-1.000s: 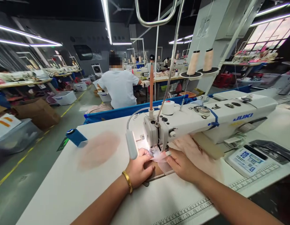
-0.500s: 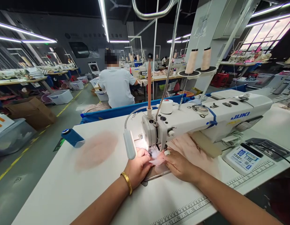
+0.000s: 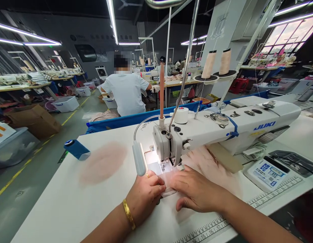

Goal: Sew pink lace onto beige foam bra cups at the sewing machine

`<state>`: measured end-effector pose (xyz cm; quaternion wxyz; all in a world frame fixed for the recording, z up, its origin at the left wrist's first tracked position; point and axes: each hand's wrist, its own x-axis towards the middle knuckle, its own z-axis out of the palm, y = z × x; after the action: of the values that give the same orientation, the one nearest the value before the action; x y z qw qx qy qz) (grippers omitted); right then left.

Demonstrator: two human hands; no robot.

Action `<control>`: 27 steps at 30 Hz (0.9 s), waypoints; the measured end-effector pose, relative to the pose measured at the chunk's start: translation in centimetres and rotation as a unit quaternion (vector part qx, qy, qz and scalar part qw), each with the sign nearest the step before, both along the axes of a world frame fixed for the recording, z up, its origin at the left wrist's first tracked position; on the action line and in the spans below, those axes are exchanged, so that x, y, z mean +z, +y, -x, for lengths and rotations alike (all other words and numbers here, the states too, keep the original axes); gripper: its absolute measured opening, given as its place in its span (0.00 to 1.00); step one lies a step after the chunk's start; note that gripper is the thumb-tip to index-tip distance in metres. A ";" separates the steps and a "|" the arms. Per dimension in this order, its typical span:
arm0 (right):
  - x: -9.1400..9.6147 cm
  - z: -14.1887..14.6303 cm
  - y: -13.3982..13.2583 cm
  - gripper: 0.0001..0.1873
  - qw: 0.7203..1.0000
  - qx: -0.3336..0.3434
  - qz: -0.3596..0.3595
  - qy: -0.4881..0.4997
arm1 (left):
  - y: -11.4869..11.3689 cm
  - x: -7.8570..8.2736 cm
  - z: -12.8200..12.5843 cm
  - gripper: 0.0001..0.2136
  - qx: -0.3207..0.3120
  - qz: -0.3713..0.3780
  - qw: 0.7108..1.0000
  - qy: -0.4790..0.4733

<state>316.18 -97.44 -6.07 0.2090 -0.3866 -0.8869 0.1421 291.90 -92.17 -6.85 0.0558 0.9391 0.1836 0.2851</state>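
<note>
Sheer pale pink fabric (image 3: 169,179) lies in front of the needle area of a white sewing machine (image 3: 212,135). My left hand (image 3: 146,189), with a gold bangle at the wrist, pinches its left edge between thumb and fingers. Flat on the fabric's right side rests my right hand (image 3: 194,189), thumb spread away and a pale band on one finger. The presser foot (image 3: 163,166) sits just beyond the fabric, under the lit machine head. More pink fabric (image 3: 207,165) spreads on the table right of the needle, partly behind my right hand.
A lamp (image 3: 139,158) hangs left of the needle. A blue thread cone (image 3: 77,149) lies at the table's left edge. Along the front runs a printed ruler (image 3: 209,231); a control box (image 3: 267,173) stands right. A person in a white shirt (image 3: 126,94) sits ahead.
Both hands have come back toward me from the needle, bringing the pink fabric. My right hand has gone from pinching to lying flat with its thumb out. The view has shifted slightly.
</note>
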 end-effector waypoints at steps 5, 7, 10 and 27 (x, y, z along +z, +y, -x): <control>-0.2 0.0 0.4 0.40 0.999 -0.021 -0.023 -0.022 | 0.1 -0.2 -0.3 0.13 0.018 -0.010 1.000 0.008; -0.6 -0.1 0.7 0.39 0.998 -0.034 -0.031 -0.038 | 0.4 -0.3 -0.3 0.14 0.026 -0.018 0.999 0.007; -1.0 -0.2 1.0 0.36 0.997 -0.048 -0.032 -0.052 | 0.9 -0.5 -0.4 0.15 0.032 -0.024 0.999 0.003; -1.3 0.2 1.3 0.16 0.992 -0.078 -0.036 -0.088 | 1.9 -1.0 -0.4 0.15 0.020 -0.057 0.998 -0.013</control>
<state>315.96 -96.16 -7.33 0.1539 -0.4578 -0.8737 0.0590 292.28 -90.26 -7.89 -0.0013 0.9330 0.1854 0.3085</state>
